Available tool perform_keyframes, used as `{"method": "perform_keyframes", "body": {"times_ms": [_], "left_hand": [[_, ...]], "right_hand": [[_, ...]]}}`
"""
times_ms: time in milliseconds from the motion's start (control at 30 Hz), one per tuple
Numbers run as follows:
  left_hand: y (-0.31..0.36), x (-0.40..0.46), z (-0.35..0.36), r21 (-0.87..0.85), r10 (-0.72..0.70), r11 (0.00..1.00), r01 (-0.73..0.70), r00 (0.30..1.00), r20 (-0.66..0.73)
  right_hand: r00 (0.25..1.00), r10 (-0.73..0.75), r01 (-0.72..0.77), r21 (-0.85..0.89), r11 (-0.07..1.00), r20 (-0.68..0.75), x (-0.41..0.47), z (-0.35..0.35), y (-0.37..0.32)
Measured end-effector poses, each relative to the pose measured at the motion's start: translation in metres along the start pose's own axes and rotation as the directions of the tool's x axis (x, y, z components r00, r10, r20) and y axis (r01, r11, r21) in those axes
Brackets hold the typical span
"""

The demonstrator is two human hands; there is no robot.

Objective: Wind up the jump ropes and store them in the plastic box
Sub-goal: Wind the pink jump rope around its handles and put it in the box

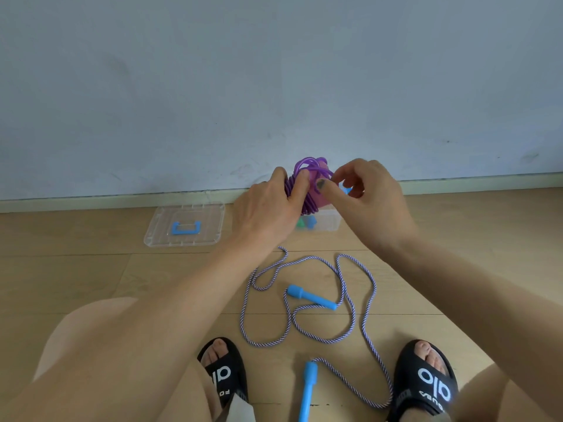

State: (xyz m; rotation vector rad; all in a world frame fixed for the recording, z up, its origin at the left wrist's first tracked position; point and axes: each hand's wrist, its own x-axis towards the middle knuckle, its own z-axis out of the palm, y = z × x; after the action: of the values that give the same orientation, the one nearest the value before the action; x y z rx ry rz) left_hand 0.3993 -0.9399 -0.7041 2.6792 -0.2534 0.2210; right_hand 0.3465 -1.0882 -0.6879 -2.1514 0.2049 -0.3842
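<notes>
While a clear plastic lid with a blue handle (184,226) lies left of centre on the wooden floor (76,269), the left hand (268,208) grips a wound purple plastic jump rope (300,190) mid-frame above the clear plastic box (327,222); the right hand (365,190) pinches its strand. Below, a striped cord jump rope with blue handles (313,296) sprawls.

A wooden floor (91,278) is stretching out beneath everything, and a pale skirting board (106,204) is running along its far edge. A bluish-grey wall (274,71) is rising above the floor, showing faint scuffs low down. At the near edge of the floor, two black slippers with white lettering are sitting on the person's feet, one slipper (225,373) to the left and the other slipper (426,382) to the right.
</notes>
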Motion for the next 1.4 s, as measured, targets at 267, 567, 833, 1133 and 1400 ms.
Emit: {"method": "perform_keyframes", "body": {"times_ms": [267, 567, 833, 1133, 1400], "left_hand": [[-0.001, 0.001, 0.006, -0.008, -0.053, 0.999, 0.054, 0.996, 0.069], [-0.010, 0.012, 0.009, -0.113, -0.096, 0.985, 0.131, 0.958, 0.271], [-0.004, 0.012, 0.013, -0.423, -0.153, 0.809, 0.408, 0.842, 0.518], [0.005, 0.004, 0.015, -0.546, -0.086, 0.757, 0.360, 0.883, 0.462], [0.007, 0.005, 0.019, -0.617, 0.016, 0.709, 0.342, 0.866, 0.499]], "right_hand": [[0.970, 0.186, -0.210, 0.155, 0.965, 0.156, 0.006, 0.013, -0.004], [0.898, 0.211, -0.309, 0.212, 0.927, 0.387, 0.003, 0.009, -0.008], [0.931, 0.286, -0.345, 0.290, 0.893, 0.226, 0.009, 0.003, -0.005], [0.864, 0.435, -0.501, 0.517, 0.694, 0.253, -0.005, 0.005, -0.012], [0.800, 0.418, -0.597, 0.510, 0.619, 0.430, 0.001, 0.007, -0.005]]}}
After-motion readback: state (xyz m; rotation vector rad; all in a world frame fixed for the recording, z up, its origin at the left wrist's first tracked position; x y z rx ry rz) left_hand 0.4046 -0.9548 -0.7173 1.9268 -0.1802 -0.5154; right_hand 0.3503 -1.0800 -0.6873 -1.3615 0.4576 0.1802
